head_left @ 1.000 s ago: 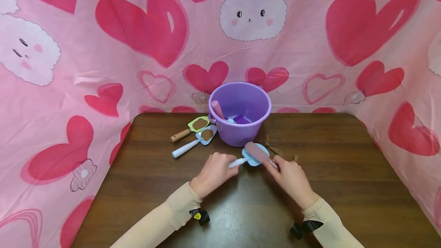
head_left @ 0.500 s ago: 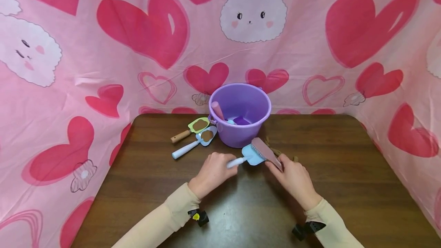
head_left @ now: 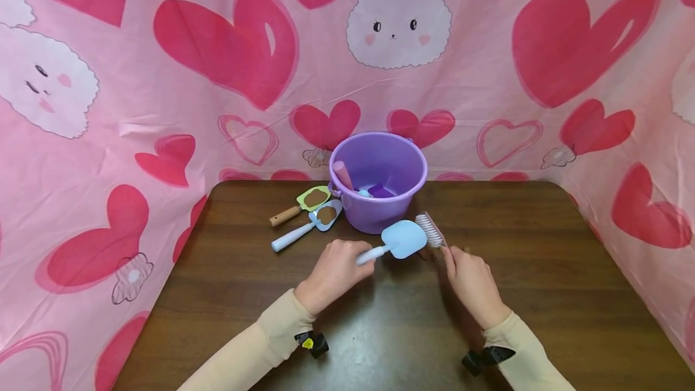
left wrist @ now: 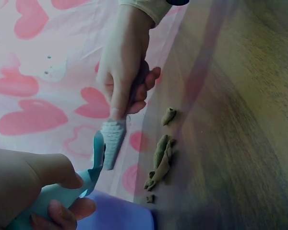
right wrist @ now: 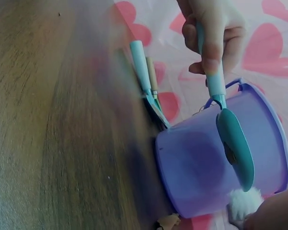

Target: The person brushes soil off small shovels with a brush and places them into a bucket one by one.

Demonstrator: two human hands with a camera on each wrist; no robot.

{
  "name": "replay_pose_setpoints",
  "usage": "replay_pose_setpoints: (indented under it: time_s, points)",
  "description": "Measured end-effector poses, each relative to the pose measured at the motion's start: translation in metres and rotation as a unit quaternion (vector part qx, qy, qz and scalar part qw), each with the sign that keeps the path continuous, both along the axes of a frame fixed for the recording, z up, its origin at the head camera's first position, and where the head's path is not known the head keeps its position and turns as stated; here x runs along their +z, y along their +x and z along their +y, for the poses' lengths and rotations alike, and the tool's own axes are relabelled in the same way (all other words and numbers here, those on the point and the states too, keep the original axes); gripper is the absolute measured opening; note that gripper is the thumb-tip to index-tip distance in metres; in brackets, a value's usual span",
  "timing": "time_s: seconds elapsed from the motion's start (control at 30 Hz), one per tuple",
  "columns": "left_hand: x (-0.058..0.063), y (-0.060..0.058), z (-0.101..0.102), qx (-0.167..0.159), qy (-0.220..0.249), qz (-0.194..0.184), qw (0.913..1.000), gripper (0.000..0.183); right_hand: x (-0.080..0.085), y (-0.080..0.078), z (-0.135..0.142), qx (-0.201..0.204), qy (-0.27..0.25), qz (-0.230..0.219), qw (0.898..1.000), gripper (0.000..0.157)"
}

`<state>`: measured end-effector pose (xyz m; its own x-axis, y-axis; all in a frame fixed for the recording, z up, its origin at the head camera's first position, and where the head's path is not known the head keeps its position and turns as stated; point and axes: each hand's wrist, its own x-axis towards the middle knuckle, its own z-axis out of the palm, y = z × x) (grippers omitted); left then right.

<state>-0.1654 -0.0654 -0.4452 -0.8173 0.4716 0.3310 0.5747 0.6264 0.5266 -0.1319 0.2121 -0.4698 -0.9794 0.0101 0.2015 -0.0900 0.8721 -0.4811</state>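
Observation:
My left hand (head_left: pixel 336 273) grips the white handle of a small light-blue shovel (head_left: pixel 404 239), held over the table with its blade out to the right. My right hand (head_left: pixel 472 285) holds a pink-backed brush (head_left: pixel 431 231) by its handle, thumb along it. The brush's white bristles (left wrist: pixel 114 133) face the blade, right at its edge. In the right wrist view a small dark patch shows at the side of the shovel blade (right wrist: pixel 236 148). Several brown clumps (left wrist: pixel 162 158) lie on the table, below the tools and mostly hidden in the head view.
A purple bucket (head_left: pixel 374 213) stands just behind the tools, with a pink handle (head_left: pixel 342 174) and other pieces inside. Left of it lie a green shovel (head_left: pixel 314 198) and another blue shovel (head_left: pixel 326 215), both bearing brown material. A heart-print cloth (head_left: pixel 228 47) hangs behind the table.
The brush has moved right across the blade to its edge and turned so its bristles show. The left hand has stayed nearly in place, and the blade's face now shows fully.

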Motion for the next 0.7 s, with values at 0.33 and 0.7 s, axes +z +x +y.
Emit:
replay_pose_setpoints:
  time_s: [0.33,0.7]
  points:
    - [0.004,0.003,0.004,0.000,0.010,0.003,0.9999,0.007,-0.010,-0.001,-0.011,0.029,0.023,-0.054,0.998,0.035]
    - [0.004,0.001,0.012,0.002,-0.012,0.030,0.9995,0.002,-0.013,0.000,-0.029,0.080,-0.017,-0.080,0.993,0.043]
